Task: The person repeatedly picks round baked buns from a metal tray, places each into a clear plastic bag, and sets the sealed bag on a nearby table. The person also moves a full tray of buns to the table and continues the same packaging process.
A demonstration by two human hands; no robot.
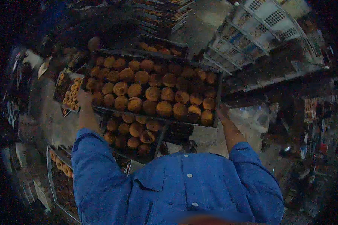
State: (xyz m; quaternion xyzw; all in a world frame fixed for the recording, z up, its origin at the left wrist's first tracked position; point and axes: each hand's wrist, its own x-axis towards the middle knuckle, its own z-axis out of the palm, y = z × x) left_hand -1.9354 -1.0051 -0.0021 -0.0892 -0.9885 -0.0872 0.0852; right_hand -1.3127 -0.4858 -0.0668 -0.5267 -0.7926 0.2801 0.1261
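In the dim head view, a wide dark baking tray [219, 94] packed with rows of round browned buns [134, 90] is held out before me. My left hand [85, 97] grips its left end, the fingers partly lost in shadow. At the tray's right end, my right hand [221, 110] holds the edge, with its fingertips hidden. Lower down, partly covered by the held tray, is a second tray [161, 135] with more round buns [136, 129]. Just beyond my left hand lies a tray of small ring-shaped baked goods [73, 92].
Pale lattice crates or racks [242, 36] rise at the upper right. Stacked trays [163, 17] stand at the top, with a smaller filled tray [162, 50] behind the held one. At lower left, a metal-rimmed tray [52, 180] carries several rings. Concrete floor [205, 137] shows below.
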